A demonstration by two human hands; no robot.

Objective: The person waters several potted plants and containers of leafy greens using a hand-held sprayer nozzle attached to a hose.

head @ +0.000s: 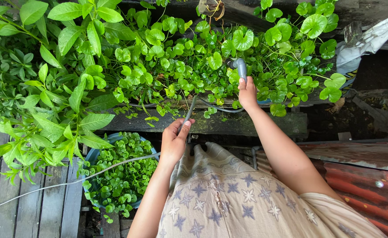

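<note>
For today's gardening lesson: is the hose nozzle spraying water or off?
Cannot tell: no stream shows at the grey nozzle, which the right hand holds over the plants.

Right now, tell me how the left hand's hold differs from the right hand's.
The left hand is near the body, closed around the thin grey hose; the right hand reaches farther out into the round-leaved plants, gripping the grey nozzle. The left arm is bent close; the right arm is stretched forward. Both are bare and hold parts of the same hose line.
</note>
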